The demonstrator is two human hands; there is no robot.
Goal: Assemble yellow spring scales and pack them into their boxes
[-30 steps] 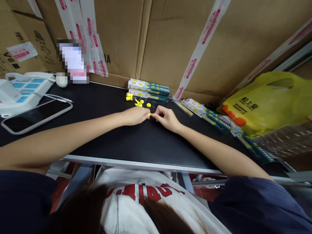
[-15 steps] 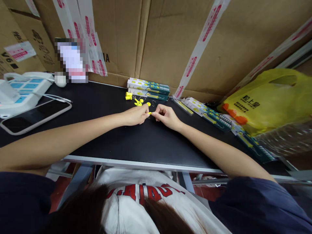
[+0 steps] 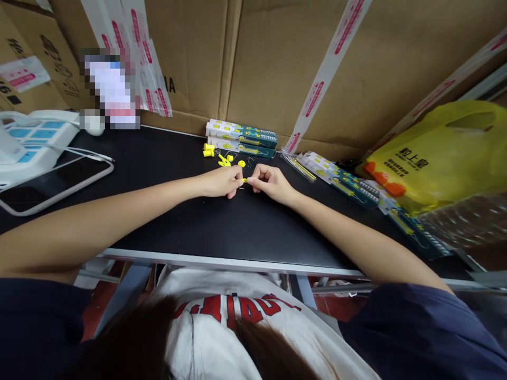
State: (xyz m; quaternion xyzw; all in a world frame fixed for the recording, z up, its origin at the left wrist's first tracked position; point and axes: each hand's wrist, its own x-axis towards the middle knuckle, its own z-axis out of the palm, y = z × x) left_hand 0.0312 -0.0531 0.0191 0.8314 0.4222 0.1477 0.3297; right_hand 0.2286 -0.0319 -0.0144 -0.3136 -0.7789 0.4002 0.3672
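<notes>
Between my two hands, over the black table (image 3: 222,227), is a small yellow piece (image 3: 244,180). My left hand (image 3: 226,182) pinches it from the left. My right hand (image 3: 270,183) is closed in a pinch at its other side; what those fingertips hold is too small to make out. Just behind the hands lie yellow plastic parts (image 3: 225,161), a round yellow part (image 3: 241,164) and a thin metal clip (image 3: 250,162). Yellow cylindrical parts (image 3: 208,150) sit a little further left.
Printed narrow boxes (image 3: 241,146) stand at the back, with more boxes (image 3: 336,179) at the right beside a clear packet (image 3: 298,166). A yellow bag (image 3: 443,163) is far right. A phone (image 3: 51,184) and a power strip (image 3: 43,138) are left.
The view has shifted slightly. Both hands keep their pinch around the small yellow piece, and the round yellow part behind them shows more fully.
</notes>
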